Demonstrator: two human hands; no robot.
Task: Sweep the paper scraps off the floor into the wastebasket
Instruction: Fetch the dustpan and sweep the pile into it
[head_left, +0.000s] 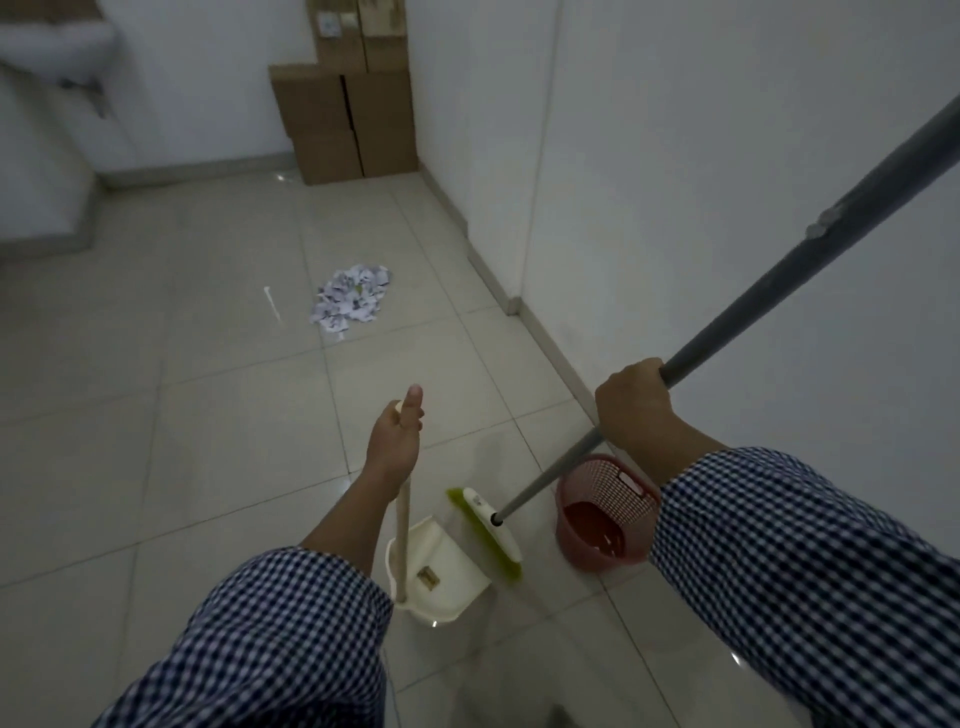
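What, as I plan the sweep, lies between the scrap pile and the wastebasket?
Nothing visible: bare tiles run from the white paper scrap pile to the red plastic mesh wastebasket. The green-bristled broom and cream dustpan sit left of it.

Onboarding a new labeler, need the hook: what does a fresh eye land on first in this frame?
The pile of white paper scraps on the tiled floor, mid-frame and well ahead of the person. Nearer, the right hand grips a grey-handled broom with green bristles, and the left hand holds a cream dustpan by its upright handle. A red wastebasket stands beside the broom head, near the wall.
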